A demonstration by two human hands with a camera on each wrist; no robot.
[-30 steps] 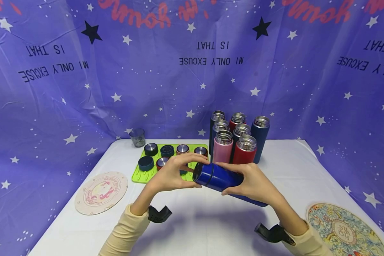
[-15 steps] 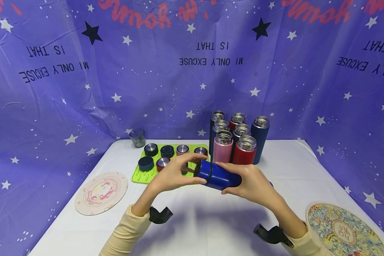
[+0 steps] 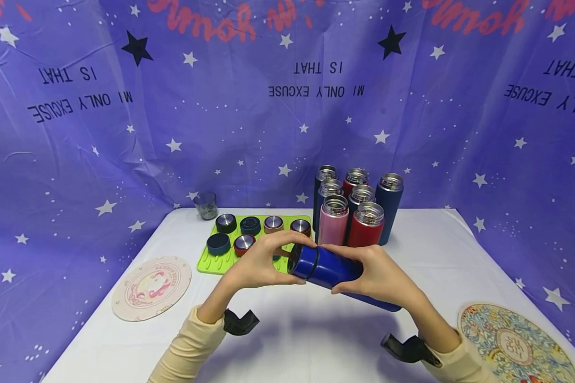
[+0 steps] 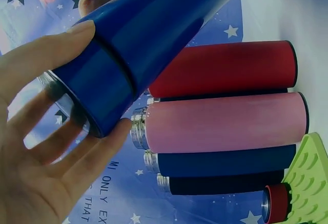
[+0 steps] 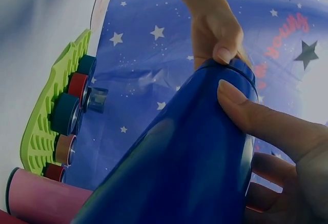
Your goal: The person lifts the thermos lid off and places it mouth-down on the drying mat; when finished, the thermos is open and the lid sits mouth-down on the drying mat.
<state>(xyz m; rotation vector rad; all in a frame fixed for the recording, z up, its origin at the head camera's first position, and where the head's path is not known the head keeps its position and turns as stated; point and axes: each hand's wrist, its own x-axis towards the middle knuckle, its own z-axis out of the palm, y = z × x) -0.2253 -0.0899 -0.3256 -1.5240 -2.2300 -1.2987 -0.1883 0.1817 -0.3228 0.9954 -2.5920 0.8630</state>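
A blue thermos bottle (image 3: 335, 268) is held in the air over the table, tilted, its lid end to the left and higher than its base. My right hand (image 3: 385, 272) grips the body, thumb along the near side. My left hand (image 3: 259, 263) holds the blue lid (image 3: 303, 260) between thumb and fingers. In the left wrist view, the thumb lies beside the dark ring where lid (image 4: 95, 88) and body meet, with fingers round the lid's end. The right wrist view shows the bottle body (image 5: 184, 147) up close and the left hand (image 5: 218, 37) beyond it.
Several uncapped thermos bottles, including a pink one (image 3: 334, 223) and a red one (image 3: 366, 229), stand behind my right hand. A green mat (image 3: 225, 261) bears several lids. A glass (image 3: 206, 206) stands at the back left. Round mats lie left (image 3: 152, 290) and right (image 3: 515, 346).
The bottle's tilt shifts slightly: its base swings up behind the right hand, then back down into view. The left fingers shift a little on the lid. The other things stay in place.
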